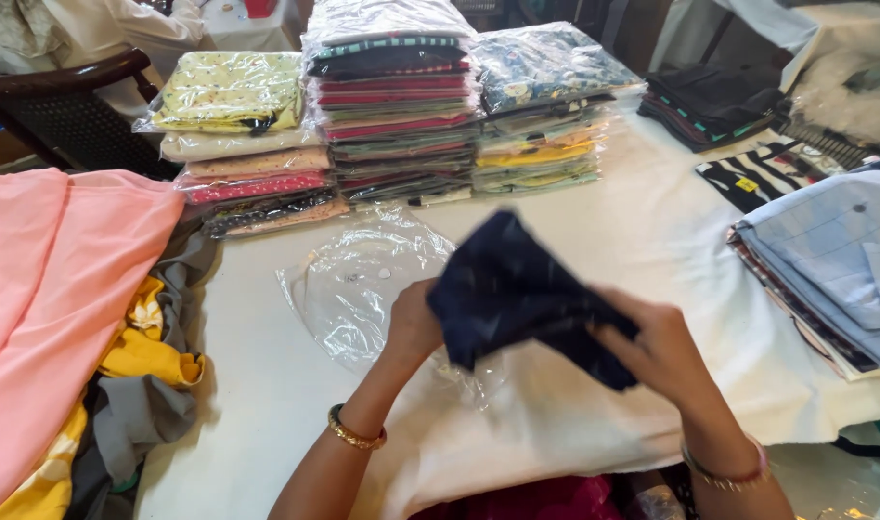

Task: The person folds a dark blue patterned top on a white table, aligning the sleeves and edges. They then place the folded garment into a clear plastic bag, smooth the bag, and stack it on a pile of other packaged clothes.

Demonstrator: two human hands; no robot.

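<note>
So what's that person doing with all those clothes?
A person holds a folded dark blue cloth in the air with both hands, the left hand on one side and the right hand on the other. Under it a clear plastic bag lies on the white table. Stacks of bagged clothes stand at the back, and a pink cloth lies on the left.

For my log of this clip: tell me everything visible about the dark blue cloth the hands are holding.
The dark blue cloth looks like soft woven fabric, navy with faint pale specks, though motion blur hides any finer pattern. It is bunched and partly folded, held above the white-covered table. The left hand grips its left edge and the right hand pinches its lower right corner. A clear plastic bag lies on the table just behind and below it.
</note>
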